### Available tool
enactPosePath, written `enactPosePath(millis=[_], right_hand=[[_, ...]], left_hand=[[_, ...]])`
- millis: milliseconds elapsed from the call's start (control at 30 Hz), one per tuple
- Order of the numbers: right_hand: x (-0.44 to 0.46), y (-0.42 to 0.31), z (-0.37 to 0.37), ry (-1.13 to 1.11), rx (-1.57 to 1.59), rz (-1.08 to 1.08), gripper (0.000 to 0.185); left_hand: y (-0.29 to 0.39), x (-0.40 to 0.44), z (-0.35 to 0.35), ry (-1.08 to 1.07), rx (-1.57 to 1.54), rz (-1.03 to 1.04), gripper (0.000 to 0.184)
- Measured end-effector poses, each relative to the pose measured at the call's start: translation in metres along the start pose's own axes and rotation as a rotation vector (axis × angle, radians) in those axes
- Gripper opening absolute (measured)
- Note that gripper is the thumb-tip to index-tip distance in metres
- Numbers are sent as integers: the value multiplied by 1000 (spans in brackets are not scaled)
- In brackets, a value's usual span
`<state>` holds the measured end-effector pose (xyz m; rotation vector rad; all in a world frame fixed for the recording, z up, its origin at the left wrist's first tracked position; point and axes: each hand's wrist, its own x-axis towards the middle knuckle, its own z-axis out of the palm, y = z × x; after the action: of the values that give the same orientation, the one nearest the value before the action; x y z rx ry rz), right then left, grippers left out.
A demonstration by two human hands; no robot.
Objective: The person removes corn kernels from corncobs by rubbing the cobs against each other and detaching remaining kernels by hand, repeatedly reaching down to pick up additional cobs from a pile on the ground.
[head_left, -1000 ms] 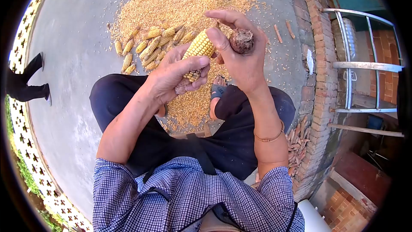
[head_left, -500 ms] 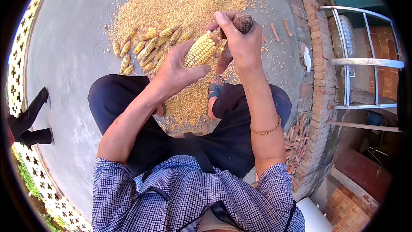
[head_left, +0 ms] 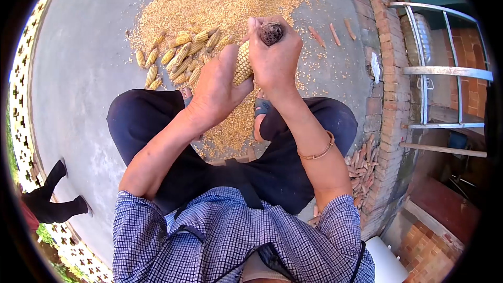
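Note:
My left hand (head_left: 212, 91) is closed around an ear of corn (head_left: 243, 65) with rows of yellow kernels, its upper end covered by the other hand. My right hand (head_left: 275, 60) grips a dark brown bare corncob (head_left: 271, 33); only its rough end shows above the fist. Both hands meet over the ear, the right pressed against its far end. Beyond them, several unshelled ears (head_left: 181, 57) lie in a heap on the concrete. Loose corn kernels (head_left: 209, 8) spread behind that heap, and more lie between my feet.
Bare cobs (head_left: 335, 35) lie to the right, with a larger pile of cobs (head_left: 361, 170) by the low brick wall (head_left: 393, 105). A metal ladder-like frame (head_left: 445, 71) stands beyond it. At left, another person's dark-clad legs (head_left: 52, 199) are on the concrete.
My right hand has moved left and turned, bringing the cob down over the ear and hiding its upper end. The other person's legs at left have shifted nearer.

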<state>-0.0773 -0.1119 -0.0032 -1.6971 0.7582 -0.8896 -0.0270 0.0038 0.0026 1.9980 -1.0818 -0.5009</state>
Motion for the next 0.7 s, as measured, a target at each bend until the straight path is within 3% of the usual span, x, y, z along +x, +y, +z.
enactPosePath(millis=[33,133,167,267,300,400,500,533,600,667,700], right_hand=[[2,-3,-2,-47,56,-10,18],[12,-12,-15,-199,266,283,19],[15,-13,-21,-234,369,350,20],[18,-10,-28,-269,447,268,23],[16,-10,-30,-286,414,319,35],[6,-9,-21,-362,120,-29,48],[-9,-9,-8,-268,-201,-265,41],[-12,-9,-3,-215,-289,-317,38],[-6,-7,-2,-93,-215,-143,22],[4,-11,-3,-4,-189,0,18],[7,-4,2,47,-120,-102,18]], left_hand=[[-2,2,-4,-16,-47,-12,39],[-4,8,-2,78,-340,136,40],[-1,4,-7,-92,-528,-81,41],[0,3,-14,-198,-863,-316,40],[3,3,-17,-204,-897,-369,42],[8,6,-24,-226,-814,-392,40],[-19,11,15,157,-386,243,39],[-21,8,16,134,-263,211,41],[-17,-1,11,81,-22,156,45],[-3,-2,9,32,-59,63,52],[-3,1,4,-2,-89,33,53]])
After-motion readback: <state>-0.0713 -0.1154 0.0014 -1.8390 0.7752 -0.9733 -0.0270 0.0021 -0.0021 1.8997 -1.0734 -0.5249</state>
